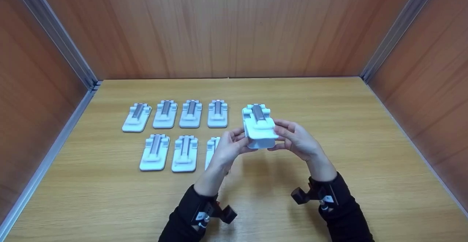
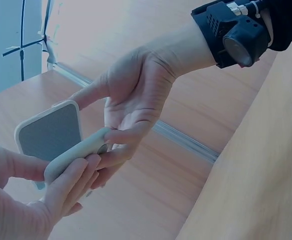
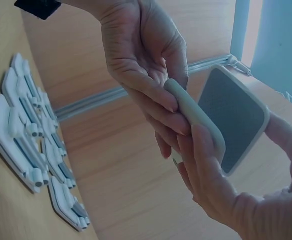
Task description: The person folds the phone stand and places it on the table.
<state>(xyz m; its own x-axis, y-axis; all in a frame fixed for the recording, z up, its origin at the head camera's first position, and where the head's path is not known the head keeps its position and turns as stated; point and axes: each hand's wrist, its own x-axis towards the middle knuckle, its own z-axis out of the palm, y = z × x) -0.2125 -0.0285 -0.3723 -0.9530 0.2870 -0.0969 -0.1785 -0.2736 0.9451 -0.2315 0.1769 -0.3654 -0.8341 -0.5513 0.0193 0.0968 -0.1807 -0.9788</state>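
Both hands hold one white foldable phone stand (image 1: 260, 127) above the table, its plate and base parted at an angle. My left hand (image 1: 227, 147) grips its left side, with thumb and fingers at the lower part. On the other side, my right hand (image 1: 297, 139) pinches the front edge of the plate and the base. In the left wrist view a grey pad (image 2: 50, 132) faces out from the plate, while fingers of both hands wrap the thick rounded base (image 2: 78, 152). The right wrist view shows the same base (image 3: 198, 120) between the hands.
Several folded phone stands lie in two rows to the left; one in the back row is this stand (image 1: 218, 114). A front-row stand (image 1: 211, 150) is partly hidden behind my left hand. Wooden panels (image 1: 234, 30) enclose the table (image 1: 365, 154) at the back and sides.
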